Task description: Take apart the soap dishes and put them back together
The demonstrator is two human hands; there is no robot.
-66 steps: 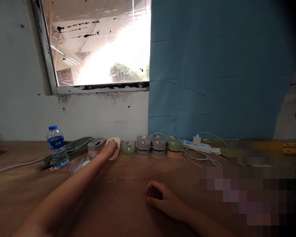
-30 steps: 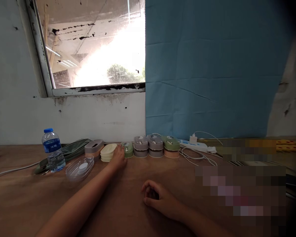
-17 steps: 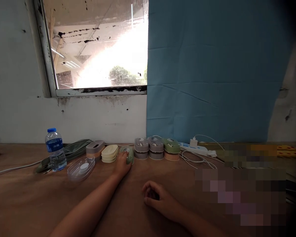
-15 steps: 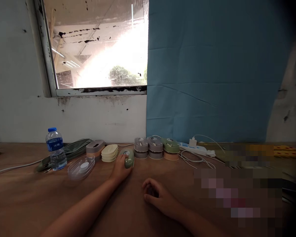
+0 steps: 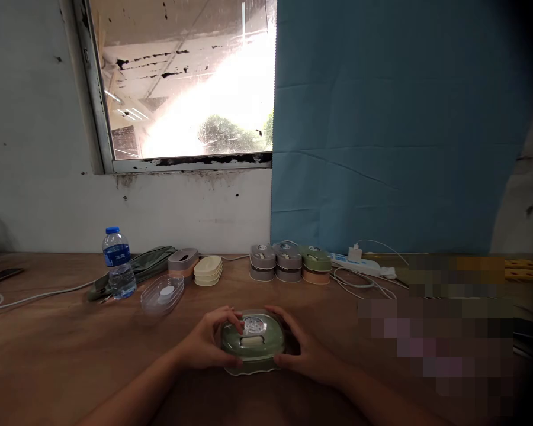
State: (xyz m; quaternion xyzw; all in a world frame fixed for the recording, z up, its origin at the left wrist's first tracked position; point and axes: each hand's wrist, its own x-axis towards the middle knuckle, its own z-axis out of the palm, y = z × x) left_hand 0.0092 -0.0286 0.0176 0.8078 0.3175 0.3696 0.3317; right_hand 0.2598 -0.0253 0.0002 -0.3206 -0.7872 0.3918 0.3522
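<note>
On the table (image 5: 93,343), green lidded container (image 5: 263,352) sat between left hand (image 5: 206,343) and right hand (image 5: 310,352), half-open fingers (image 5: 231,319) gripping both ends.

Green box (image 5: 260,351) — partly hidden by hands (image 5: 204,343) (image 5: 311,354), window (image 5: 182,89) — top cut off

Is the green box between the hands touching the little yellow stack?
Apart. The head view shows brown tabletop between the green box and the yellow stack, which sits farther back.
</note>
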